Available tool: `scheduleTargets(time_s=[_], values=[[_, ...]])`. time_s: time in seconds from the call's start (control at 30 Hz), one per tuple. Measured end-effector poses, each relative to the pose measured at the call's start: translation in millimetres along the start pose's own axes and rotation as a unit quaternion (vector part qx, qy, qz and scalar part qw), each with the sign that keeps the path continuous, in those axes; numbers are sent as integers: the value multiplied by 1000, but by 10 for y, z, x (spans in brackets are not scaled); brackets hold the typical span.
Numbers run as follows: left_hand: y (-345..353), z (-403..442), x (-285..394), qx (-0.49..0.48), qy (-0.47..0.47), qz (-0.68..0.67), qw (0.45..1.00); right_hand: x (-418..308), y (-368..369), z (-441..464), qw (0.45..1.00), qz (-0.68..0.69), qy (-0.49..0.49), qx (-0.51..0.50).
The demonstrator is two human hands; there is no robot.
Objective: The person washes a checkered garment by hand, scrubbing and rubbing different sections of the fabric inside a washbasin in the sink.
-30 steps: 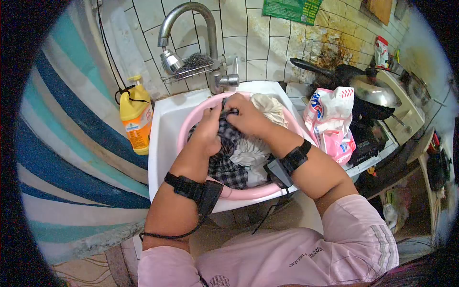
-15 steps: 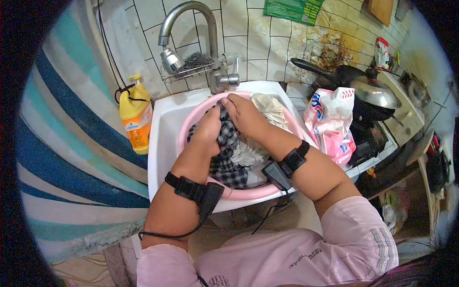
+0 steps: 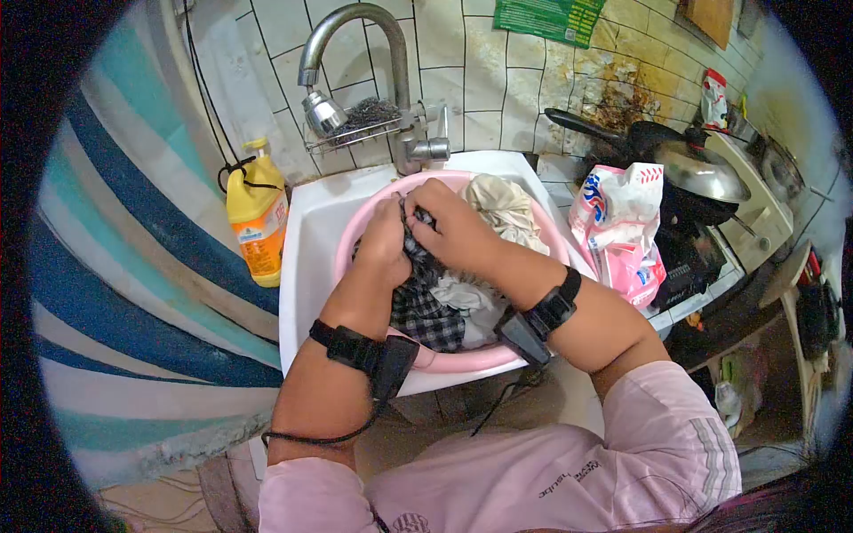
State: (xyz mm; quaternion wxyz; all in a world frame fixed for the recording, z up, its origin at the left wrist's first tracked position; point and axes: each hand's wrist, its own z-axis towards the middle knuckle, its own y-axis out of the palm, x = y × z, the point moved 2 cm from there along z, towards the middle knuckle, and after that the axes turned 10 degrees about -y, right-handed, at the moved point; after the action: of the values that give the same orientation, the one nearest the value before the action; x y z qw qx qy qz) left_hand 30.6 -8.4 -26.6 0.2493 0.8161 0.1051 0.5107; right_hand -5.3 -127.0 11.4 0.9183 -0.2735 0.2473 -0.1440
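Observation:
A pink basin (image 3: 453, 361) sits in the white sink (image 3: 306, 258), filled with laundry. My left hand (image 3: 384, 238) and my right hand (image 3: 447, 224) are close together over the basin's far half. Both are closed on a black-and-white checked cloth (image 3: 431, 311), which runs down from between them toward the near rim. White cloth (image 3: 462, 295) lies beside it, and a cream cloth (image 3: 506, 209) is heaped at the far right of the basin. My left fingertips are partly hidden behind the hand.
Behind the basin stands a metal faucet (image 3: 402, 80) with a wire rack holding a scouring pad (image 3: 369, 117). A yellow bottle (image 3: 256, 218) hangs at the left. On the right are a pink-and-white detergent bag (image 3: 617, 231) and a pan with a lid (image 3: 706, 169).
My right hand has curled more tightly and turned over the checked cloth, its knuckles now raised. My left hand stays beside it. The view has shifted slightly.

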Motion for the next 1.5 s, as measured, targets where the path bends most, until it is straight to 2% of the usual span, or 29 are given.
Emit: scheduleTargets(time_s=[0.03,0.1,0.17,0.2,0.23,0.27,0.3,0.37,0.4,0.43,0.5,0.53,0.6,0.63,0.7,0.73,0.83,0.9,0.97,1.0,1.03,1.07,1.1,1.17,1.27,1.33,1.37,1.4,1.5], values=[[10,-36,14,1,0,-2,1000,-98,-8,16,1000,9,-29,-1],[58,-103,7,-98,-94,-46,990,-194,-13,41,999,14,-39,2],[-43,56,-61,-117,-87,-14,989,-228,-9,42,997,8,-82,-5],[-74,110,-85,-136,-80,20,987,-215,9,38,997,8,-81,-6],[13,-3,-45,-136,-80,20,987,-164,34,35,1000,-3,-26,-2],[77,-117,-18,-38,-87,78,992,-111,56,33,999,-15,29,2],[148,-242,32,61,-93,135,985,-65,66,50,999,-15,29,2],[269,-374,92,87,-80,149,982,76,56,68,987,0,155,36],[294,-397,101,113,-65,163,978,87,60,73,987,-1,156,36],[232,-306,63,112,-67,164,978,94,59,75,986,-4,159,49],[84,-47,-14,24,-3,123,992,178,30,56,984,-7,162,67],[165,-148,10,23,-4,128,992,299,15,31,981,-17,179,68],[300,-360,60,53,28,271,961,456,-11,-74,976,-26,201,77],[259,-291,34,52,29,275,960,524,4,-115,976,-26,202,81],[173,-156,2,7,64,207,976,550,16,-106,979,-25,196,50],[150,-151,0,37,52,157,985,503,1,-90,977,-28,207,45],[93,-186,92,102,31,113,988,226,-27,-32,988,4,156,21],[-8,-71,66,110,34,93,989,14,-12,2,991,-3,137,3],[-328,374,-78,-36,54,73,995,-160,24,6,998,-54,16,-4],[-308,345,-74,-36,55,71,995,-205,50,10,998,-57,-21,-8],[-243,283,-88,-51,-2,8,999,-180,74,18,998,-57,-21,-9],[-174,217,-105,-67,-59,-55,995,-102,103,18,999,-42,19,-7],[-102,151,-99,-67,-60,-56,994,-20,122,12,998,-27,60,-5],[-20,55,-82,53,-59,160,984,129,99,-3,995,-44,89,11],[-76,191,-129,37,-5,225,974,426,109,-52,989,-65,120,49],[82,-46,-67,40,-3,212,976,431,74,-57,987,-70,123,74],[145,-129,-37,45,-1,199,979,402,44,-48,984,-55,164,53],[125,-92,-46,43,1,201,979,387,21,-44,978,-39,204,31],[24,43,-88,-2,33,149,988,506,31,-86,972,-60,226,38]])
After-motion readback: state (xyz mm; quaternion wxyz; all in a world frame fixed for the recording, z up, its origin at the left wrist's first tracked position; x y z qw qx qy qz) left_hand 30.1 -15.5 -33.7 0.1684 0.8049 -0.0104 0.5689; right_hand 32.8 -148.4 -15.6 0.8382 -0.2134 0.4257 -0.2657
